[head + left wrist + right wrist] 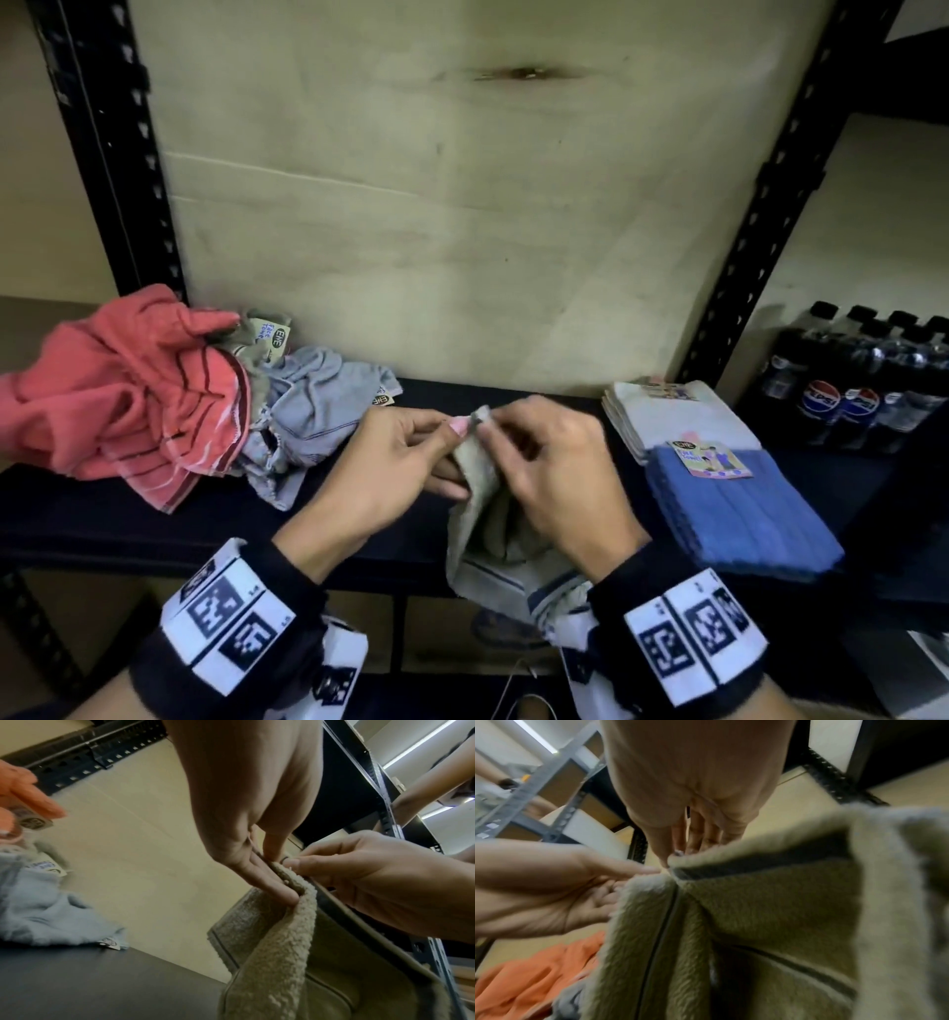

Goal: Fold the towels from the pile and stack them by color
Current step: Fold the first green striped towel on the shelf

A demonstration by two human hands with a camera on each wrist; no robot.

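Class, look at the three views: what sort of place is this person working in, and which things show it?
Probably a storeroom or stockroom: a black slotted metal shelving unit, a shrink-wrapped pack of cola bottles, and labelled new towels stacked on the shelf.

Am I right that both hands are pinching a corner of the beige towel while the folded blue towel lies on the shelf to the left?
Not quite: the folded blue towel lies to the right, as the head view shows. Both hands, left and right, do pinch the beige towel.

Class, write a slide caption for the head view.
Both hands pinch a beige towel's corner, between unfolded pile and folded stacks.
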